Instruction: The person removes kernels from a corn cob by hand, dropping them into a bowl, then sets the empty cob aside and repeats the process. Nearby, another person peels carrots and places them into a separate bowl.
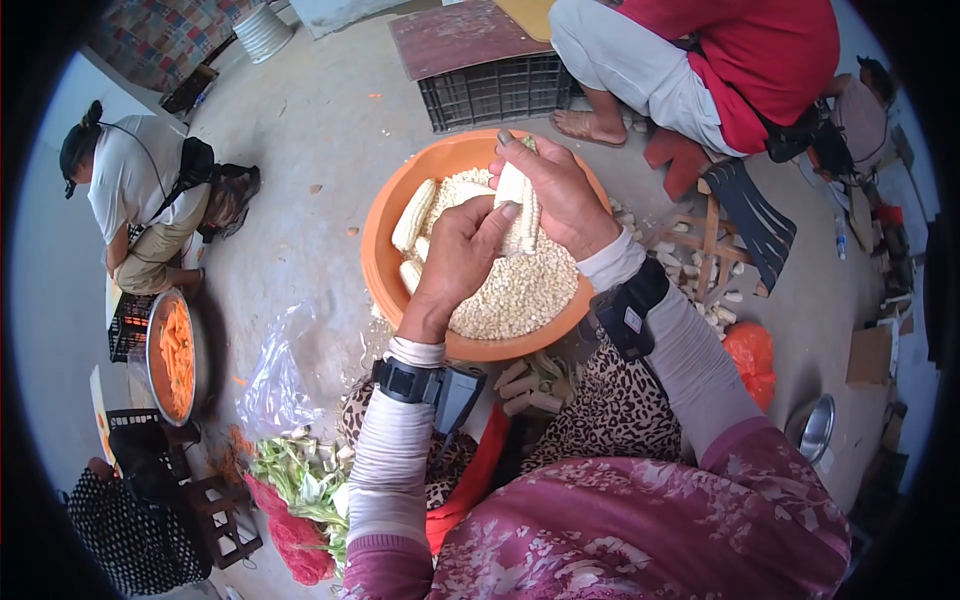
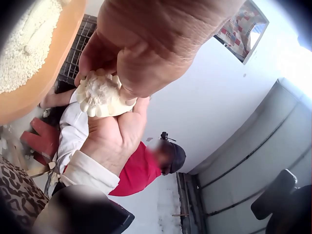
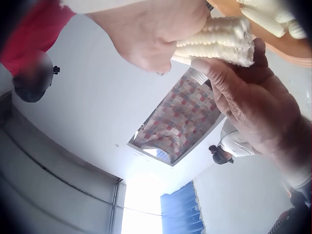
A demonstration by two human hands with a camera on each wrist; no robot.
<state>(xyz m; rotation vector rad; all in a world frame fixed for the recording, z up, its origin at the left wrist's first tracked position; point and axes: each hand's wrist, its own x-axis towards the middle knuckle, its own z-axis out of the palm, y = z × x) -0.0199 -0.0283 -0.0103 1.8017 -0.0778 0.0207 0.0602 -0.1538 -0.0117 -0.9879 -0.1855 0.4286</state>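
Observation:
Both hands hold one ear of white corn [image 1: 517,200] above an orange basin [image 1: 480,347]. My right hand [image 1: 562,195] grips its upper part, fingers wrapped around it. My left hand [image 1: 458,250] holds the lower end, its thumb pressed against the kernel rows. The left wrist view shows the ear's cut end [image 2: 99,92] ringed by kernels. Seen from the right wrist, the ear [image 3: 219,41] carries full rows of kernels, with the left thumb at its side. Loose kernels [image 1: 520,300] fill much of the basin, and several other ears [image 1: 413,215] lie on them at the left.
Bare cobs [image 1: 535,390] lie on the floor below the basin, more to its right. A black crate [image 1: 490,95] stands behind it. A person in red [image 1: 750,60] sits at the back right. At left are a bowl of orange shreds [image 1: 175,355] and green husks [image 1: 300,480].

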